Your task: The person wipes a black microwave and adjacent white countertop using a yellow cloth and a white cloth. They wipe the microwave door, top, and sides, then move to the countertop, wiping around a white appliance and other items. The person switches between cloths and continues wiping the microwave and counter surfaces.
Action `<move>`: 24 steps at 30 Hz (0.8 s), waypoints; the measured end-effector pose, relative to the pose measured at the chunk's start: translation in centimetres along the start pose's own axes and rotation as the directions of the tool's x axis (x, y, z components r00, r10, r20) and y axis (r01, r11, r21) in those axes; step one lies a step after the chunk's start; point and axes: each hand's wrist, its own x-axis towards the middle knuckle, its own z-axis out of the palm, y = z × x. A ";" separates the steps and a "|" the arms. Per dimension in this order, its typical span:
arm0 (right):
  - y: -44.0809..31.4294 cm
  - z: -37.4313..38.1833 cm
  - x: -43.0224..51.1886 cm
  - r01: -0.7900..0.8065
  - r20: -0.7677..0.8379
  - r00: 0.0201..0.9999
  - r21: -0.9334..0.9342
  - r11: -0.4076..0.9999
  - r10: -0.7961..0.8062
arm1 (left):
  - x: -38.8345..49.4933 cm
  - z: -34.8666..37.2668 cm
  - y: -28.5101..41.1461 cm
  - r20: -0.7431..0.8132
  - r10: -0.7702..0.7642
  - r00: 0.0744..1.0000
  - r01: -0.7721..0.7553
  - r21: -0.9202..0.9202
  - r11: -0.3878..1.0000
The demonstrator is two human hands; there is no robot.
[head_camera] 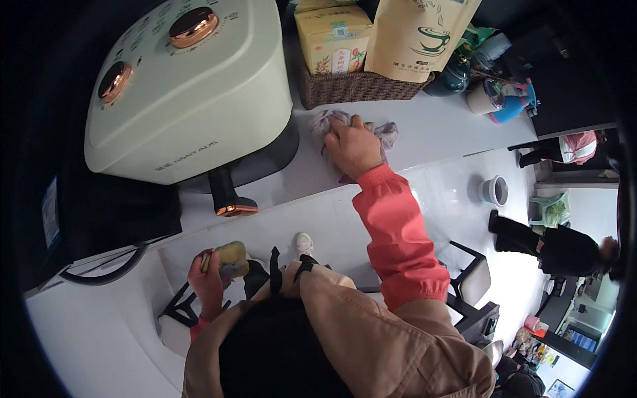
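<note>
On the white countertop (438,129), my right hand (356,147) rests on a crumpled purple-grey cloth (385,134), with the fingers curled into it. The cloth lies in front of a brown woven basket (368,89), to the right of a pale green air fryer (214,104). Off the counter at the lower left, my left hand (208,278) grips a yellowish pad (233,256) with grey patches; whether it is a sponge or a folded cloth I cannot tell. The air fryer's black handle (226,191) sticks out towards me over the counter's front.
Boxes (336,40) and a tan pouch (423,40) fill the basket. Further right stand a lidded cup (485,97) and a blue spray bottle (512,107). Black-framed chairs (473,278) flank me. A bucket (493,191) and two people (547,248) are beyond.
</note>
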 end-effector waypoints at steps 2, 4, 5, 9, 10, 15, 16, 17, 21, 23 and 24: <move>-0.1 -1.7 0.7 0.095 0.015 0.995 0.097 0.991 -0.096 | -0.2 -0.2 -0.2 0.001 -0.085 0.996 0.085 0.038 0.996; -0.8 -2.9 2.0 0.139 0.088 0.985 0.072 0.988 -0.145 | -0.5 -0.3 -0.1 0.002 -0.115 0.993 0.114 0.080 0.990; -1.7 -2.7 2.6 0.188 0.132 0.971 0.089 0.978 -0.199 | -0.8 -0.2 0.1 0.005 -0.115 0.993 0.113 0.118 0.987; -2.8 -1.7 6.8 0.181 0.491 0.861 -0.057 0.982 -0.130 | -1.2 0.5 1.1 0.042 -0.080 0.996 0.076 0.091 0.993; -3.2 -1.5 7.4 0.191 0.531 0.844 -0.159 0.969 -0.079 | -1.4 0.8 1.4 0.058 -0.110 0.992 0.105 0.093 0.990; -3.4 -4.3 3.8 0.427 0.638 0.734 -0.168 0.889 -0.232 | -2.0 2.4 2.6 0.104 -0.115 0.988 0.106 0.090 0.990; -3.0 -5.4 1.6 0.505 0.661 0.657 -0.027 0.863 -0.364 | -2.1 2.4 2.8 0.104 -0.045 0.994 0.037 0.080 0.996; -2.3 -6.5 -0.9 0.577 0.625 0.575 0.146 0.803 -0.527 | -2.1 2.4 2.9 0.085 -0.065 0.994 0.057 0.087 0.995; 1.7 -10.1 -4.3 0.419 0.450 0.665 0.437 0.796 -0.596 | -2.2 2.1 2.8 0.054 -0.119 0.991 0.115 0.077 0.990; 2.2 -9.5 -3.8 0.280 0.313 0.867 0.336 0.899 -0.387 | -2.0 2.3 2.5 0.054 -0.067 0.996 0.067 0.016 0.998; 1.7 -8.2 -3.4 0.191 0.144 0.961 0.267 0.944 -0.235 | -1.9 2.5 2.4 0.046 -0.045 0.998 0.045 0.017 0.999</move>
